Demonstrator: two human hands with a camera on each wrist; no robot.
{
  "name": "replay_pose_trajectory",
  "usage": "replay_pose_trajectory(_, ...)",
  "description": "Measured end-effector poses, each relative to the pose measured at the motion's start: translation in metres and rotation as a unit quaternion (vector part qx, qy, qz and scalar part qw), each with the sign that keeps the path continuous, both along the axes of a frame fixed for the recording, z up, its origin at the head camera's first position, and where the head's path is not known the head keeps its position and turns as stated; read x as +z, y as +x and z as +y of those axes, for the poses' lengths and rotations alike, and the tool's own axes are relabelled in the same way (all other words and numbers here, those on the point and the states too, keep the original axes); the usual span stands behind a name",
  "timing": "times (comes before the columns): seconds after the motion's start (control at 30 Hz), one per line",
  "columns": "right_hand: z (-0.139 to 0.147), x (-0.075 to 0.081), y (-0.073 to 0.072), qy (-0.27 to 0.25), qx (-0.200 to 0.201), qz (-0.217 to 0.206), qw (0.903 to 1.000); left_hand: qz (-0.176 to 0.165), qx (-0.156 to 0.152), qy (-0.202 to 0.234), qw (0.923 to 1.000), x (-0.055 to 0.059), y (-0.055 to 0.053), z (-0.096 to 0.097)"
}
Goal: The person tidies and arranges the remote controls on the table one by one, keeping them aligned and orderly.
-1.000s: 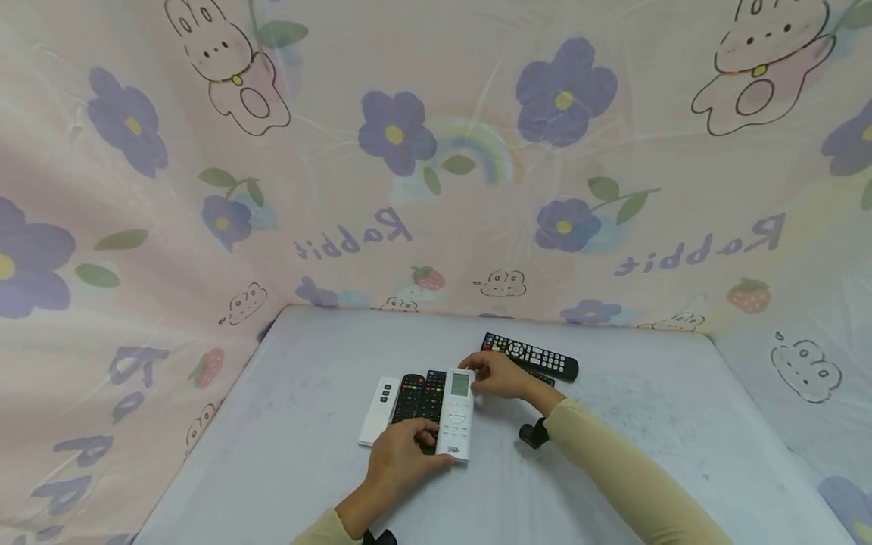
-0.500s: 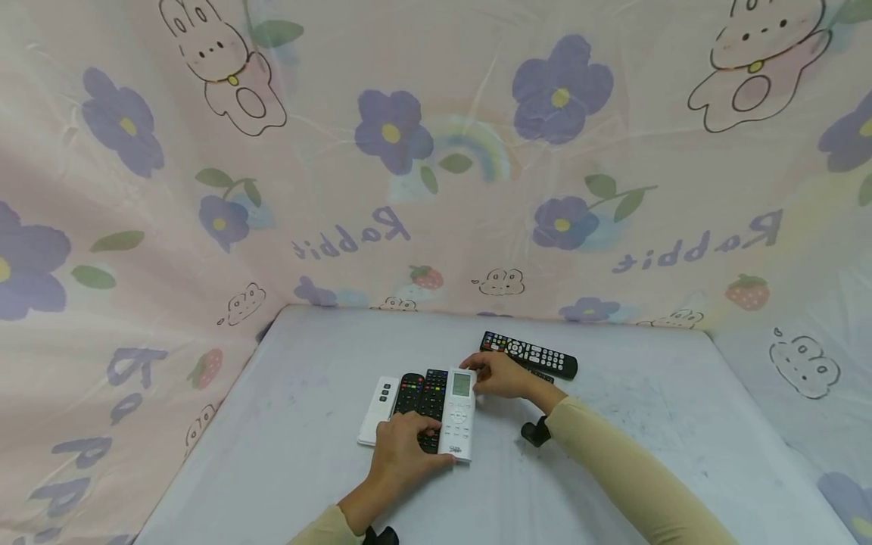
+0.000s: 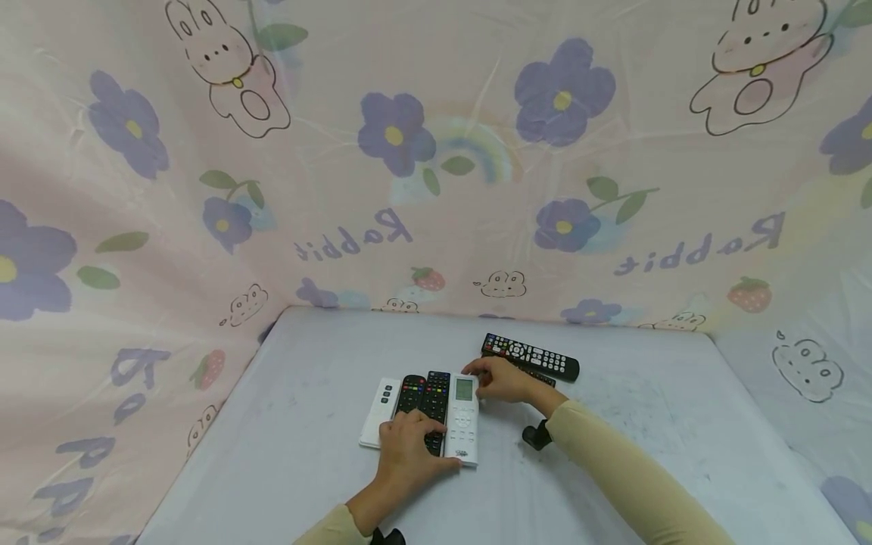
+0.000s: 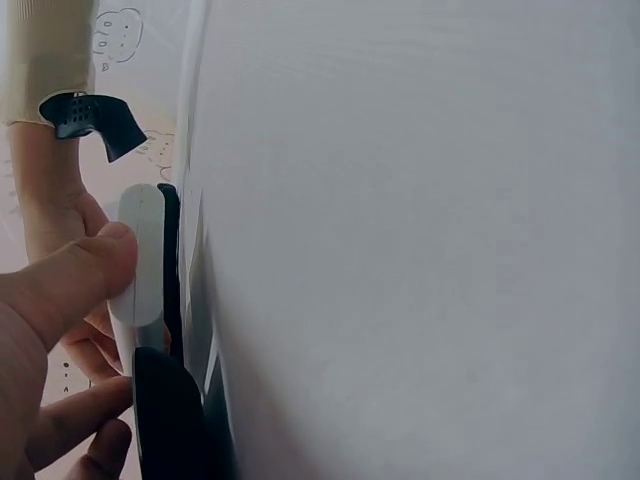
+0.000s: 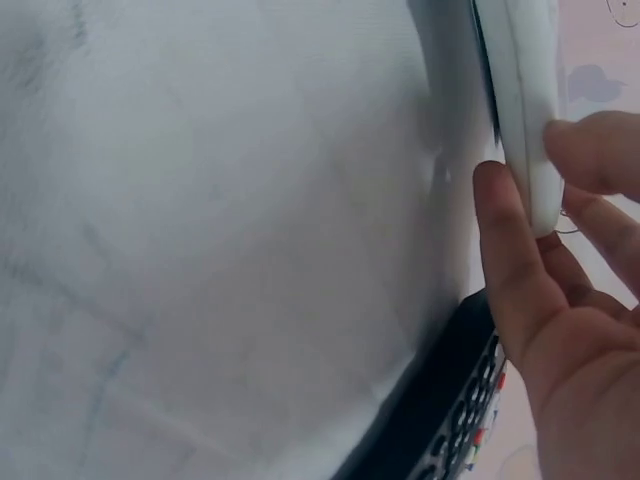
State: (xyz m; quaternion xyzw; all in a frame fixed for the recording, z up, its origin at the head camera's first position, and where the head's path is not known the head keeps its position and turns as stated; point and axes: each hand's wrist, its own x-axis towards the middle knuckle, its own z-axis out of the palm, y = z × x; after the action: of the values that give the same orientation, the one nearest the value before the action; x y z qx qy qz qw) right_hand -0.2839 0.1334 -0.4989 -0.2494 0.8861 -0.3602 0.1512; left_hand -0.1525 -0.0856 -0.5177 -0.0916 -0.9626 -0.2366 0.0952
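A white air conditioner remote control (image 3: 463,416) with a grey screen lies lengthwise at the right end of a row of remotes. My left hand (image 3: 411,452) has its thumb against the near end of this remote, its curled fingers over the black remote controls (image 3: 434,397) beside it. At the far end, my right hand (image 3: 500,378) pinches the white remote's corner between thumb and fingers. In the left wrist view, the left thumb presses the rounded end of the white remote (image 4: 143,250), with a thin dark strip below it. The right wrist view shows its far end (image 5: 530,110) between right thumb and fingers.
A slim white remote (image 3: 379,412) lies at the row's left end. Behind my right hand lies a black remote (image 3: 538,357), with another dark one partly hidden in front of it. A patterned curtain (image 3: 477,227) closes off the white table (image 3: 327,363) at the back.
Over the last second, the white air conditioner remote has shifted slightly right and nearer, so it overlaps the black remote less. My left hand has moved slightly right; the right hand stays at the far end.
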Motion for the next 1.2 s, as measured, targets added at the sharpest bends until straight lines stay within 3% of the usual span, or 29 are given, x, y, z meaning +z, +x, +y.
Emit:
replay_pose_trajectory(0.3, -0.0006, 0.0015, 0.0016, 0.012, 0.016, 0.001, 0.9998, -0.001, 0.006, 0.007, 1.0, -0.001, 0.0014, -0.0011)
replay_pose_trajectory(0.73, -0.0028, 0.0013, 0.0016, 0.002, 0.04, 0.014, 0.9991, -0.004, -0.011, 0.025, 0.9996, -0.0035, -0.0003, -0.0035)
replay_pose_trajectory(1.2, -0.0034, -0.0027, 0.0014, 0.017, 0.029, 0.01, 0.9994, 0.004, -0.013, 0.016, 0.9998, -0.0052, -0.0018, -0.0014)
